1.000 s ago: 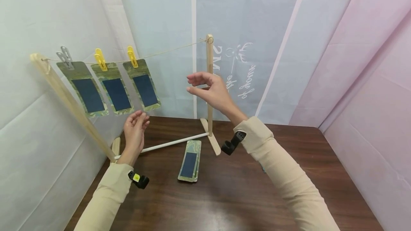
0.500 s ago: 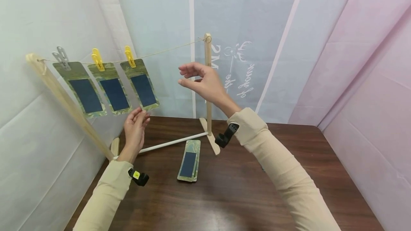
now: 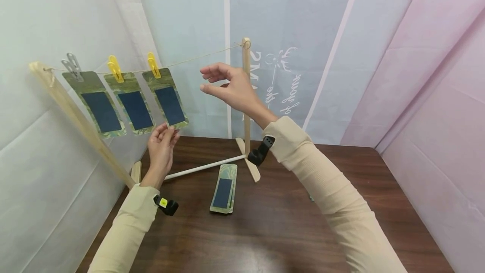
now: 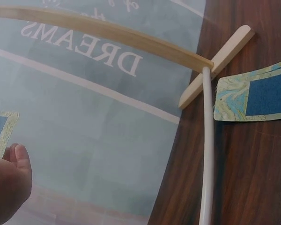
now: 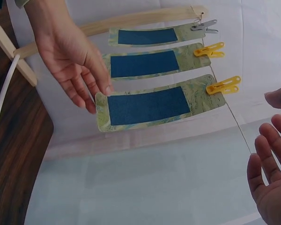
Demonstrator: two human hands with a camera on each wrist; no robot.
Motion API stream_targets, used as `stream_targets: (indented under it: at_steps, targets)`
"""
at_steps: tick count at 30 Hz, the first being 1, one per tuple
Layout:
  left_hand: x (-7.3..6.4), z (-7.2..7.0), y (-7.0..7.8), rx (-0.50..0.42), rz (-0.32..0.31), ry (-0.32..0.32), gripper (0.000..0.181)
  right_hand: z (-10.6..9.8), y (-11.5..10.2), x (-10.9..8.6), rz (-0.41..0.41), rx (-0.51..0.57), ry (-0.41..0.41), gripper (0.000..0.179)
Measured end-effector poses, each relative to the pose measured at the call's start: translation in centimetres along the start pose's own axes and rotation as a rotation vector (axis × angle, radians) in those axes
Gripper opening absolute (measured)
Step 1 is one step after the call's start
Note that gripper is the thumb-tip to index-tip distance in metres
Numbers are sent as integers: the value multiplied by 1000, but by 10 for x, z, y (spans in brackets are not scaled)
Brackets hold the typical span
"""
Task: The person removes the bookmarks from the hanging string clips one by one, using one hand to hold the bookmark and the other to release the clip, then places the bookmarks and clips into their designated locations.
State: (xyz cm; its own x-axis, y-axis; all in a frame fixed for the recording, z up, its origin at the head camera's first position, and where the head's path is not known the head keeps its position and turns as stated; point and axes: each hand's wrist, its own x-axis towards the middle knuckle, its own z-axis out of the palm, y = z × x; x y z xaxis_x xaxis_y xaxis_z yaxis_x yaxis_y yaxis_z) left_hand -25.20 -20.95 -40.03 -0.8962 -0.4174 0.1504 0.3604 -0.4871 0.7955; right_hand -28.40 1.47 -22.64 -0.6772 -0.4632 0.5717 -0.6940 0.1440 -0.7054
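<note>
Three marbled green cards with dark blue panels hang from a string. A grey clothespin [image 3: 73, 67] holds the leftmost card [image 3: 99, 108], and a yellow clothespin [image 3: 115, 69] the middle card [image 3: 134, 106]. A second yellow clothespin [image 3: 153, 65] holds the rightmost card [image 3: 169, 102]. My left hand [image 3: 161, 148] pinches this card's bottom edge, thumb in front and fingers behind, as the right wrist view [image 5: 143, 107] of the card shows. My right hand [image 3: 232, 85] is raised to the right of the cards, fingers loosely curved, nothing between them.
The string [image 3: 204, 56] runs between a left wooden post [image 3: 81, 121] and a right wooden post [image 3: 246, 96]. A white rod [image 3: 204, 167] joins their feet. On the brown table [image 3: 265, 222] lies a small stack of similar cards [image 3: 223, 191]. Fabric backdrops surround the table.
My left hand has risen slightly to the bottom edge of the rightmost card and taken hold of it. My right hand has moved left and up toward the cards, fingers still loosely curved.
</note>
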Motion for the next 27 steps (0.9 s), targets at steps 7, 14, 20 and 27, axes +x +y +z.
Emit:
stream_targets:
  at_steps: [7,14,20,27]
  targets:
    - [1,2,2,-21,2,0,15,4,0,9,7,-46,-3,34]
    - [1,2,4,-22,11,-3,19,11,-4,20,30,-67,-20,35]
    - [0,1,3,-2,31,7,21,19,-8,28,61,-95,-41,36]
    - [0,1,4,24,59,7,23,27,-9,40,54,-86,-57,36]
